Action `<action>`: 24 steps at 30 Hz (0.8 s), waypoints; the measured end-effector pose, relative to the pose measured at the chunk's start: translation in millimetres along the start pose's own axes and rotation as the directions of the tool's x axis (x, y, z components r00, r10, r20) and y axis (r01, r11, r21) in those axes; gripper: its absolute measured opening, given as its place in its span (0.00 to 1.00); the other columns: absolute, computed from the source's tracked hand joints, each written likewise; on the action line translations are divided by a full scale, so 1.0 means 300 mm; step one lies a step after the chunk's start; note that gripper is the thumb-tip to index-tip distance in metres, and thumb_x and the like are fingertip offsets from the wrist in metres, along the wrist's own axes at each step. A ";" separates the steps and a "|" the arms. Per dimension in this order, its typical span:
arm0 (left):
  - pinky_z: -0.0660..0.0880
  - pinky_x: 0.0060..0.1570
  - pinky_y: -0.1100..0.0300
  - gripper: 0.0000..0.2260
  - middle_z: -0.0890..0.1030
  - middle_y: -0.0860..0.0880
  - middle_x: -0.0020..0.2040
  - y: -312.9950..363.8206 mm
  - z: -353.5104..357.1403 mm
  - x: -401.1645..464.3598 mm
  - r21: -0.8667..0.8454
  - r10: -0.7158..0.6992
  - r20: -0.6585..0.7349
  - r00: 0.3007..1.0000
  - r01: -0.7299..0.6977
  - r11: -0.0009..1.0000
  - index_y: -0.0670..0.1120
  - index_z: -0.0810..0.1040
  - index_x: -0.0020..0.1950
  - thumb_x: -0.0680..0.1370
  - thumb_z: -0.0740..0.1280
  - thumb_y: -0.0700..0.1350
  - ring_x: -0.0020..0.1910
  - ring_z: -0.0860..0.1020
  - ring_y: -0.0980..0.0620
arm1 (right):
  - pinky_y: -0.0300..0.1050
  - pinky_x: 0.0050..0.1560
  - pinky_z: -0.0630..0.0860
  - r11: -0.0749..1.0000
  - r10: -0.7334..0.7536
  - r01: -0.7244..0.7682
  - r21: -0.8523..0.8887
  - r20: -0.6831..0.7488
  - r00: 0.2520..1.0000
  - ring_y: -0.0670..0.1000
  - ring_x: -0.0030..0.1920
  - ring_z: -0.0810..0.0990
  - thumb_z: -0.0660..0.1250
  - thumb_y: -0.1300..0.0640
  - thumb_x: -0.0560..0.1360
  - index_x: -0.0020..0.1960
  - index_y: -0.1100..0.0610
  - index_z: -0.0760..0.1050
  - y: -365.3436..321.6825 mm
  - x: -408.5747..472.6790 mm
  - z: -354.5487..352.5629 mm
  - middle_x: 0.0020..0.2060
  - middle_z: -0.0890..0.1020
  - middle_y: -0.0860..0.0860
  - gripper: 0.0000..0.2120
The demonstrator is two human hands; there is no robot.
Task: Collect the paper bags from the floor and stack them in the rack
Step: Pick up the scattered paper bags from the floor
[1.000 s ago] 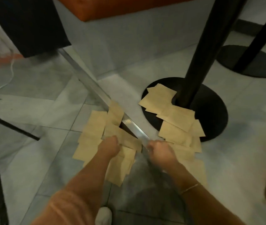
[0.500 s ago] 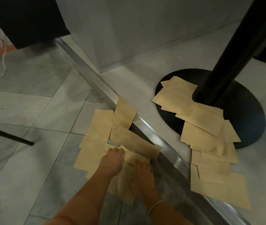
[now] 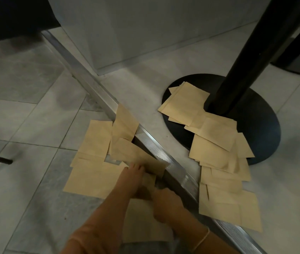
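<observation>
With the left hand [image 3: 133,177] pressing flat brown paper bags [image 3: 94,178] and the right hand [image 3: 165,202] apparently gripping one, slide them together before lifting.

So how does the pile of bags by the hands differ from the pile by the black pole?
The left pile lies on the grey tiles left of the metal strip; the right pile lies right of it, partly on the pole's black base. The hands, left and right, are on the left pile; the right pile is untouched. Both are flat tan paper bags, loosely overlapped.
</observation>
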State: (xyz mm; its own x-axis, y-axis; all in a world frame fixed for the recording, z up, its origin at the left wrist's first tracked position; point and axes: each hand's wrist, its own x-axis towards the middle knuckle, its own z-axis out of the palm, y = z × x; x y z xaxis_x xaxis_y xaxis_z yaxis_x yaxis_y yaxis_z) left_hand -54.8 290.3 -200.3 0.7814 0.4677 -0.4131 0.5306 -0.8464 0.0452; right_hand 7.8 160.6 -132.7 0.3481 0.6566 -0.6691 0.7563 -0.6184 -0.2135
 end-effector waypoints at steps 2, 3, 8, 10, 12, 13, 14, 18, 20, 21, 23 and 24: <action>0.63 0.65 0.54 0.22 0.65 0.46 0.71 0.011 0.005 -0.002 0.063 0.010 -0.054 0.998 -0.007 0.998 0.47 0.63 0.71 0.77 0.63 0.46 0.68 0.63 0.46 | 0.45 0.57 0.75 1.000 0.001 -0.001 -0.017 -0.005 1.000 0.51 0.51 0.79 0.61 0.62 0.78 0.57 0.59 0.75 0.016 -0.035 -0.022 0.54 0.80 0.55 0.09; 0.62 0.66 0.54 0.23 0.65 0.47 0.70 0.015 0.001 -0.005 0.080 0.017 -0.072 0.997 -0.011 0.997 0.48 0.64 0.70 0.77 0.64 0.48 0.68 0.63 0.46 | 0.45 0.58 0.75 1.000 -0.002 0.002 -0.024 -0.018 1.000 0.52 0.53 0.79 0.61 0.62 0.78 0.57 0.60 0.75 0.024 -0.052 -0.033 0.54 0.80 0.55 0.09; 0.62 0.63 0.55 0.18 0.71 0.48 0.66 0.041 -0.020 -0.048 0.080 0.049 -0.122 0.991 -0.040 0.996 0.50 0.69 0.68 0.78 0.62 0.50 0.66 0.65 0.47 | 0.44 0.60 0.74 1.000 -0.015 0.017 0.019 -0.082 0.997 0.52 0.56 0.77 0.60 0.59 0.79 0.61 0.57 0.73 0.082 -0.129 -0.105 0.56 0.78 0.54 0.12; 0.66 0.59 0.57 0.15 0.75 0.48 0.62 0.057 -0.050 -0.077 0.009 0.023 -0.131 0.991 -0.022 1.000 0.51 0.74 0.63 0.77 0.63 0.51 0.63 0.70 0.48 | 0.43 0.60 0.72 0.999 -0.025 0.028 0.028 -0.093 0.995 0.51 0.57 0.76 0.58 0.57 0.80 0.63 0.57 0.71 0.105 -0.174 -0.153 0.58 0.76 0.54 0.13; 0.70 0.49 0.60 0.07 0.78 0.48 0.54 0.067 -0.118 -0.113 -0.126 -0.024 -0.148 0.989 0.006 0.992 0.51 0.78 0.51 0.76 0.65 0.50 0.56 0.75 0.48 | 0.44 0.59 0.73 0.999 -0.050 0.050 -0.004 -0.132 0.990 0.52 0.58 0.76 0.58 0.58 0.79 0.63 0.57 0.71 0.129 -0.226 -0.214 0.58 0.77 0.55 0.14; 0.70 0.43 0.61 0.02 0.79 0.49 0.48 0.071 -0.162 -0.136 -0.218 -0.041 -0.143 0.989 0.009 0.976 0.52 0.77 0.43 0.75 0.66 0.48 0.52 0.77 0.48 | 0.44 0.58 0.74 0.998 -0.062 0.061 -0.013 -0.177 0.982 0.53 0.57 0.77 0.58 0.58 0.79 0.63 0.57 0.72 0.144 -0.260 -0.246 0.56 0.77 0.55 0.14; 0.70 0.40 0.61 0.08 0.79 0.49 0.43 0.077 -0.201 -0.150 -0.312 -0.062 -0.126 0.990 0.019 0.950 0.53 0.72 0.36 0.74 0.67 0.46 0.49 0.78 0.47 | 0.44 0.55 0.75 0.998 -0.063 0.062 -0.012 -0.223 0.973 0.53 0.55 0.77 0.58 0.58 0.79 0.62 0.56 0.73 0.162 -0.299 -0.281 0.54 0.78 0.55 0.13; 0.70 0.35 0.62 0.18 0.75 0.51 0.34 0.135 -0.394 -0.203 -0.588 -0.043 -0.065 0.997 -0.003 0.809 0.52 0.66 0.38 0.67 0.76 0.41 0.38 0.77 0.50 | 0.44 0.48 0.77 0.991 0.060 -0.006 0.131 -0.410 0.910 0.51 0.46 0.77 0.58 0.63 0.77 0.52 0.53 0.76 0.264 -0.480 -0.418 0.43 0.77 0.51 0.11; 0.70 0.33 0.66 0.23 0.77 0.50 0.35 0.197 -0.520 -0.229 -0.628 0.017 -0.085 0.996 -0.067 0.775 0.53 0.67 0.48 0.64 0.79 0.42 0.35 0.75 0.55 | 0.44 0.46 0.76 0.982 0.121 -0.017 0.190 -0.549 0.827 0.52 0.47 0.78 0.57 0.62 0.78 0.52 0.53 0.77 0.330 -0.595 -0.491 0.42 0.77 0.50 0.11; 0.69 0.33 0.68 0.25 0.77 0.49 0.36 0.233 -0.592 -0.238 -0.629 0.050 -0.096 0.994 -0.099 0.771 0.54 0.68 0.53 0.64 0.79 0.42 0.34 0.74 0.56 | 0.45 0.47 0.75 0.980 0.151 -0.034 0.198 -0.613 0.775 0.54 0.49 0.79 0.57 0.61 0.78 0.54 0.53 0.77 0.367 -0.658 -0.531 0.44 0.78 0.51 0.12; 0.65 0.30 0.74 0.22 0.73 0.51 0.33 0.307 -0.735 -0.242 -0.645 0.082 -0.153 0.985 -0.163 0.746 0.53 0.73 0.52 0.65 0.79 0.42 0.31 0.70 0.57 | 0.48 0.52 0.76 0.972 0.212 -0.066 0.227 -0.718 0.663 0.57 0.52 0.79 0.58 0.61 0.77 0.58 0.52 0.77 0.439 -0.796 -0.615 0.51 0.80 0.53 0.14; 0.65 0.29 0.74 0.18 0.71 0.52 0.32 0.354 -0.811 -0.244 -0.662 0.087 -0.207 0.975 -0.205 0.720 0.51 0.75 0.48 0.65 0.79 0.42 0.31 0.69 0.56 | 0.49 0.55 0.75 0.964 0.248 -0.080 0.252 -0.759 0.602 0.58 0.53 0.79 0.59 0.62 0.75 0.59 0.52 0.77 0.480 -0.873 -0.652 0.53 0.81 0.54 0.15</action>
State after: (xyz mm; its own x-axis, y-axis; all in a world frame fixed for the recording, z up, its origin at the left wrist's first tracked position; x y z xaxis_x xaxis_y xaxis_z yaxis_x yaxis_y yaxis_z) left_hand 24.2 228.0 56.1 0.8757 0.4345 -0.2107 0.4397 -0.5372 0.7198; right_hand 133.9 -15.9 151.1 0.8176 0.5696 0.0842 0.5621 -0.7579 -0.3312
